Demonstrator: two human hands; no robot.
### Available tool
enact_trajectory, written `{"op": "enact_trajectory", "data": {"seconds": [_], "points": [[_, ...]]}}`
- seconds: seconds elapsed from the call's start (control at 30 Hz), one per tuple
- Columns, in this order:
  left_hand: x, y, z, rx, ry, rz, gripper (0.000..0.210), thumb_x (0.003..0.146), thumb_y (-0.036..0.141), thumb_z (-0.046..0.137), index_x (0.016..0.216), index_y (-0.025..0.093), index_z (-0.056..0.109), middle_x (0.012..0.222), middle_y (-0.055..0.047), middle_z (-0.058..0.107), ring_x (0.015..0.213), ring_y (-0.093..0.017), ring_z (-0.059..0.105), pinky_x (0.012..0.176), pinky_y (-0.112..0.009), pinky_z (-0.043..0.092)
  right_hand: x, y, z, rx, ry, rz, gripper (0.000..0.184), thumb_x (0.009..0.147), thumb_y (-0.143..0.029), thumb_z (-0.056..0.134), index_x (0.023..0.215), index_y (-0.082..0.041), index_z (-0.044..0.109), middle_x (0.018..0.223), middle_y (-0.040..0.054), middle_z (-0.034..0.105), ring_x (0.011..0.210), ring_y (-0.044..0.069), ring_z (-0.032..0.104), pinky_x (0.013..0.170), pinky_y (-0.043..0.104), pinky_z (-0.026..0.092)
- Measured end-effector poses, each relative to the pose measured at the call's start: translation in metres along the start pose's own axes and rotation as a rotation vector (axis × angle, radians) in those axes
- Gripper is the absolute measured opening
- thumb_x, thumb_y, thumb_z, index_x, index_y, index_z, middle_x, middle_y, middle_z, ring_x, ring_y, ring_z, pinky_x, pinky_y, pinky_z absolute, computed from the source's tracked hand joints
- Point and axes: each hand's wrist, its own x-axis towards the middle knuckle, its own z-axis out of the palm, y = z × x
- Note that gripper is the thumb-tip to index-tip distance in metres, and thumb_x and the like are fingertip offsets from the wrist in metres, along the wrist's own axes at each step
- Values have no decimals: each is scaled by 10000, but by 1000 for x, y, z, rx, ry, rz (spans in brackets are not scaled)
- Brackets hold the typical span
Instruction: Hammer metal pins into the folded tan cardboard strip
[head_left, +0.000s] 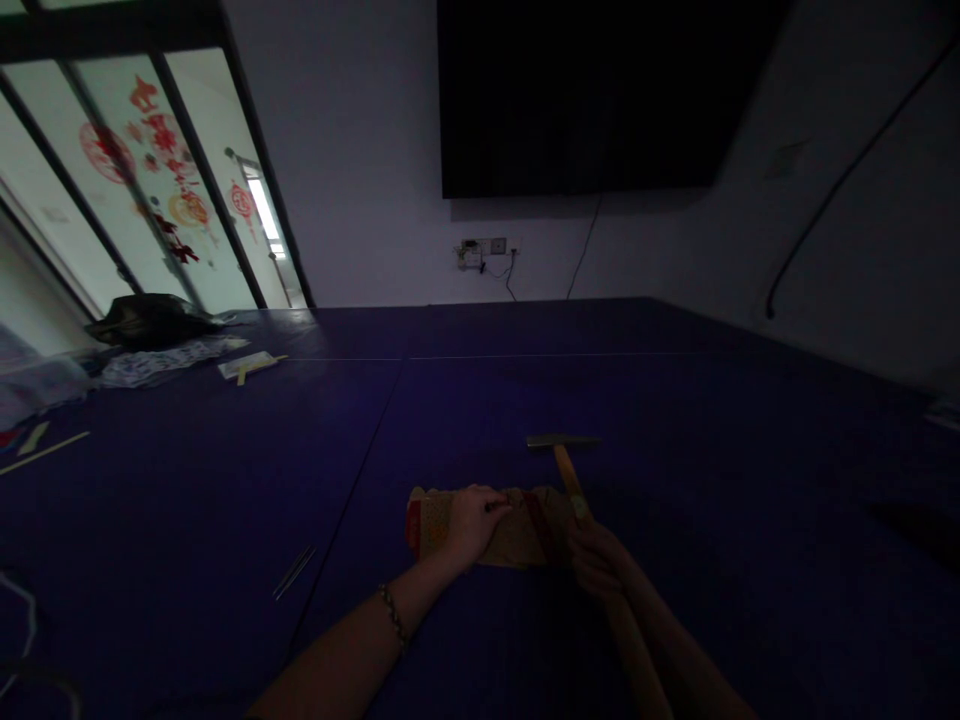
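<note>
Nearest, I saw the right hand closed around the wooden handle of the hammer. I judged this tool stiff and head-heavy, best held by its handle. The left hand was curled over a patterned piece, which looked light and rather soft, best pressed flat; whether its fingertips pinched something small, I could not tell. This piece lay on the purple surface, beneath those fingers. The hammer's head pointed beyond the right fingers, and farther hung a black screen.

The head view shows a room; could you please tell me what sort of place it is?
Probably a home living room: a large black television hangs on the wall, and red festive decorations adorn the glass-panelled door.
</note>
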Motion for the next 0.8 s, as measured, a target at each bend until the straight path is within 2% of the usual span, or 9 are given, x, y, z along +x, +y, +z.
{"op": "enact_trajectory", "data": {"seconds": [0.23,0.37,0.47,0.53,0.67,0.73,0.8], "points": [[-2,3,-1,47,-16,28,106,744,195,617,772,204,719,861,-42,701,818,-176,596,800,-312,421,-1,-1,6,-24,20,19,511,538,-487,719,524,-230,277,281,-178,176,201,-10,35,186,133,183],[-1,1,0,56,-20,36,106,742,192,621,773,204,722,851,-41,698,814,-175,597,810,-317,423,-6,-7,16,-39,79,13,510,514,-484,728,547,-233,285,294,-175,214,201,-9,82,192,134,175],[-1,1,0,61,-14,36,105,735,182,628,774,202,724,852,-43,690,817,-177,595,806,-319,427,-21,-17,39,-103,196,-20,439,532,-475,721,615,-218,375,324,-159,303,216,0,185,221,129,199],[-1,1,0,62,-12,35,100,731,180,633,764,199,725,846,-44,685,811,-177,592,792,-314,432,-36,-22,61,-265,390,-70,397,569,-478,692,638,-204,413,345,-146,329,238,-1,233,244,119,188],[-1,1,-1,60,-13,36,93,722,177,648,770,188,726,821,-45,681,802,-175,589,778,-301,436,-64,-19,99,-470,557,3,405,568,-573,601,584,-213,417,372,-117,338,260,20,258,260,167,202],[-1,2,-1,61,-13,37,96,721,179,651,782,183,726,828,-49,680,800,-175,589,776,-298,437,-72,-12,106,-563,611,54,374,549,-549,597,565,-214,432,397,-98,357,296,34,295,286,184,214],[-1,2,-1,63,-10,34,96,726,182,648,779,172,727,844,-59,679,801,-178,589,773,-300,438,-77,-5,107,-692,585,78,325,574,-512,576,547,-208,462,428,-73,381,339,51,328,311,200,228]]}}
